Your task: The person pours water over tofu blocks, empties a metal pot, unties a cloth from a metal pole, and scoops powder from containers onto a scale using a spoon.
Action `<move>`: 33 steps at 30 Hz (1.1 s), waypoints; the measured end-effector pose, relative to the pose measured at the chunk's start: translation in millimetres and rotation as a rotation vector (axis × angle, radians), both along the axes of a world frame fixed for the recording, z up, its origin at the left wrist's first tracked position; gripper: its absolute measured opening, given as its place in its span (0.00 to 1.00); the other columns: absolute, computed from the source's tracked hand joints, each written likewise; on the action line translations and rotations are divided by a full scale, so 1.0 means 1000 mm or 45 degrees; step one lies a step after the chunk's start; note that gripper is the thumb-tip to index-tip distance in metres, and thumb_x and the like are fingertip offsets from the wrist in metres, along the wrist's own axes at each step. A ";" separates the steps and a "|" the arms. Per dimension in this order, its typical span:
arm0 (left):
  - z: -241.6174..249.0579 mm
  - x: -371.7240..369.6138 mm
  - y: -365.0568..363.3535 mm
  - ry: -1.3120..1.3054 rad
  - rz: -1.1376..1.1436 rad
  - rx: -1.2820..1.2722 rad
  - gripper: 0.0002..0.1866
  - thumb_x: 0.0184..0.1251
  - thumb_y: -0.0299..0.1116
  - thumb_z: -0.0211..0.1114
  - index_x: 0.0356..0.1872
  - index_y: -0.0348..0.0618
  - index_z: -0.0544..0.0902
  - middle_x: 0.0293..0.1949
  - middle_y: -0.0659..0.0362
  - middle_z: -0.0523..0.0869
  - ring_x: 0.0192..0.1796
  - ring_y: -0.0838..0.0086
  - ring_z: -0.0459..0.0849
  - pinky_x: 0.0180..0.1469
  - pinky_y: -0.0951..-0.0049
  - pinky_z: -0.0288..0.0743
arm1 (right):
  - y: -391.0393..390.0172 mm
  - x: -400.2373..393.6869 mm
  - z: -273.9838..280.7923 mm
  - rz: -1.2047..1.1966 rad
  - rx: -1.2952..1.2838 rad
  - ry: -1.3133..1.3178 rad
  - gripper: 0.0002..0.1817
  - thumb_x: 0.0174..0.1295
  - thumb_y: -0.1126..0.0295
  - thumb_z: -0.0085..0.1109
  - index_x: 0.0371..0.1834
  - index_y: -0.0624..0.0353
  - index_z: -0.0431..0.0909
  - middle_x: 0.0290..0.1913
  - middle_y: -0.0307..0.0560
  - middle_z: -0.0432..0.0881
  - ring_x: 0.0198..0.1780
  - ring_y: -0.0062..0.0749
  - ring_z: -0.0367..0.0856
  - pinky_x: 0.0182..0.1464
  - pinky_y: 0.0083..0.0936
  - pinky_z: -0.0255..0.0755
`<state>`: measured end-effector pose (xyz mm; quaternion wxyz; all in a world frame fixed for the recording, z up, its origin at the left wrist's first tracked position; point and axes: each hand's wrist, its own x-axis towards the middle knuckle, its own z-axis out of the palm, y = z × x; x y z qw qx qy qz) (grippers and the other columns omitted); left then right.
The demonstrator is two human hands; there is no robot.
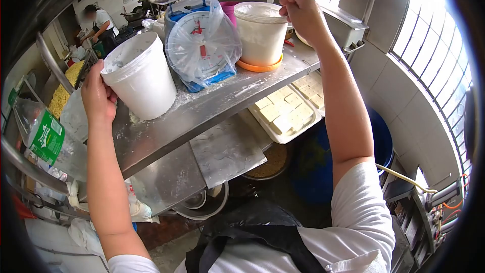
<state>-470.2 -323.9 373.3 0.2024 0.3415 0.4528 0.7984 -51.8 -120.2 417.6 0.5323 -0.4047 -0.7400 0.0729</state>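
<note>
Left hand (pixel 97 96) fingers wrapped around the rim and side of an open white bucket (pixel 142 78), thumb on the near wall; closed grip on it. Bucket stands upright on the left part of a steel shelf (pixel 202 108), white powder caked inside its rim, powder spilled on the shelf around its base.

Right hand (pixel 302 16) fingers pinched at the far right rim of a lidded white tub (pixel 260 33), curled shut on the lid edge. Tub sits upright on an orange saucer-like lid (pixel 261 65), on the right part of the same shelf.

Between bucket and tub: a blue dial scale (pixel 202 45) wrapped in clear plastic bag, just beside both. Pink container (pixel 230 10) behind the scale, mostly hidden.

Below the shelf: white tray of tofu blocks (pixel 288 108) on the right, a steel sheet (pixel 226 149) near it, metal bowls (pixel 204 205) lower down, blue barrel (pixel 348 162) under the right forearm. Left edge: green-labelled plastic bottle (pixel 43 136) lying tilted, yellow food (pixel 63 91) beyond it. Far left, another person (pixel 101 23) in a white shirt at a distant worktop. Window bars (pixel 434 50) at right.
</note>
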 end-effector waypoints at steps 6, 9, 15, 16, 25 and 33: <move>0.001 0.002 0.000 0.011 -0.017 -0.003 0.14 0.70 0.44 0.71 0.30 0.50 0.80 0.20 0.70 0.73 0.16 0.84 0.66 0.16 0.78 0.54 | -0.006 0.002 0.005 0.008 0.018 -0.035 0.15 0.72 0.70 0.52 0.52 0.65 0.85 0.39 0.47 0.91 0.38 0.29 0.85 0.46 0.28 0.80; 0.000 0.000 0.002 -0.003 -0.016 0.006 0.14 0.71 0.44 0.70 0.30 0.49 0.80 0.20 0.69 0.74 0.16 0.84 0.66 0.16 0.78 0.55 | -0.011 -0.001 0.008 -0.036 0.064 -0.166 0.15 0.70 0.71 0.52 0.52 0.66 0.85 0.38 0.47 0.90 0.37 0.29 0.84 0.44 0.27 0.79; 0.001 0.005 0.001 -0.003 0.005 0.016 0.13 0.72 0.44 0.69 0.32 0.49 0.80 0.21 0.69 0.75 0.16 0.84 0.66 0.16 0.78 0.55 | -0.006 0.001 0.011 0.202 -0.275 0.195 0.13 0.72 0.74 0.52 0.51 0.69 0.84 0.37 0.48 0.89 0.32 0.23 0.81 0.36 0.22 0.78; 0.001 0.006 0.001 -0.003 0.007 0.020 0.13 0.72 0.44 0.69 0.32 0.49 0.80 0.21 0.69 0.75 0.16 0.84 0.66 0.16 0.78 0.55 | -0.007 0.002 0.011 0.268 -0.384 0.386 0.12 0.72 0.75 0.53 0.50 0.69 0.84 0.37 0.49 0.89 0.32 0.23 0.81 0.35 0.22 0.78; -0.001 -0.001 0.000 0.063 -0.036 0.034 0.13 0.71 0.44 0.70 0.32 0.49 0.80 0.21 0.69 0.75 0.16 0.84 0.67 0.16 0.78 0.54 | -0.012 0.002 -0.019 0.541 -0.349 1.119 0.12 0.69 0.80 0.47 0.49 0.73 0.79 0.39 0.58 0.86 0.33 0.39 0.87 0.38 0.32 0.88; -0.001 0.000 0.000 0.057 -0.020 0.020 0.13 0.72 0.44 0.69 0.33 0.47 0.81 0.22 0.68 0.76 0.16 0.84 0.67 0.16 0.78 0.55 | -0.012 0.009 -0.038 0.665 -0.228 1.443 0.12 0.70 0.79 0.48 0.51 0.73 0.77 0.42 0.59 0.85 0.36 0.38 0.87 0.40 0.32 0.89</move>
